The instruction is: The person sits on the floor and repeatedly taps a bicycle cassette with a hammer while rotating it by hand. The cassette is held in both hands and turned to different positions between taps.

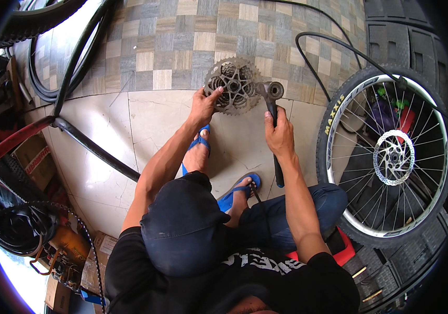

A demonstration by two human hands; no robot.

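My left hand (203, 107) grips the near left edge of a bicycle cassette (239, 99), thumb laid across its sprockets. The cassette is grey, worn-looking and toothed, held with its stacked cogs and spider arms showing. In my right hand (280, 135), the fingers are wrapped round the black handle of a hammer (278, 170). Its metal head, with a round face upward, is beside the cassette's right edge; whether the two touch I cannot tell. The handle's lower end has a bit of blue.
At the right a bicycle wheel (324, 152) with a disc rotor (394, 157) leans over dark cases. Hoses and a tyre hang at the left, above cardboard boxes (30, 159). A black cable (313, 34) loops across the tiled floor (171, 57). My feet wear blue sandals (240, 186).
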